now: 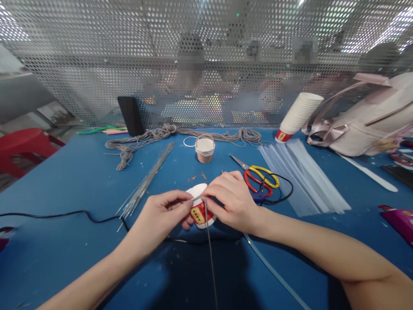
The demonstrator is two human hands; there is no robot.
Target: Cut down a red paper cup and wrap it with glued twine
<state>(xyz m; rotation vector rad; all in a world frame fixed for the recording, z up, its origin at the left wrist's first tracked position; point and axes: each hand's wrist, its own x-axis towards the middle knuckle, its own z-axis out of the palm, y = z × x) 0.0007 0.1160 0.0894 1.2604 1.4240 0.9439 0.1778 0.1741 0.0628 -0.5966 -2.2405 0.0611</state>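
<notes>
Both hands, left hand (167, 211) and right hand (230, 202), pinch a thin grey cord (209, 241) above a small red-and-white paper cup (200, 211), mid-table (64, 181); the next move seemingly calls for steady tension.

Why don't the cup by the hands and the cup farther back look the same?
The near cup lies tipped on its side between the left hand and right hand; the far cup stands upright, untouched. The near cup shows a red and yellow label; the far cup looks plain tan. Both are small with white rims.

Scissors (258, 178) lie right of the paper cup (200, 212), wire bundle (146, 181) left.
</notes>
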